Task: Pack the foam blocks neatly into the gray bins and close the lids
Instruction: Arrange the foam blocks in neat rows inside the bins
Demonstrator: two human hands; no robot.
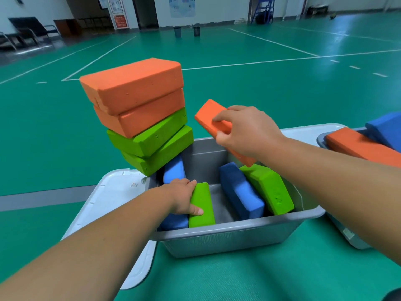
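Head view: the right hand (245,129) grips an orange foam block (209,117), held tilted above the open gray bin (238,232). The left hand (182,197) grips a green foam block (201,205) standing on edge inside the bin, against a blue foam block (174,222).

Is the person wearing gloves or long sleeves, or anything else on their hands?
No gloves. The left hand and the right hand are bare, with no ring, watch or band that shows. The left arm and the right arm are bare too, right to the picture's edge, so no sleeve is in view.
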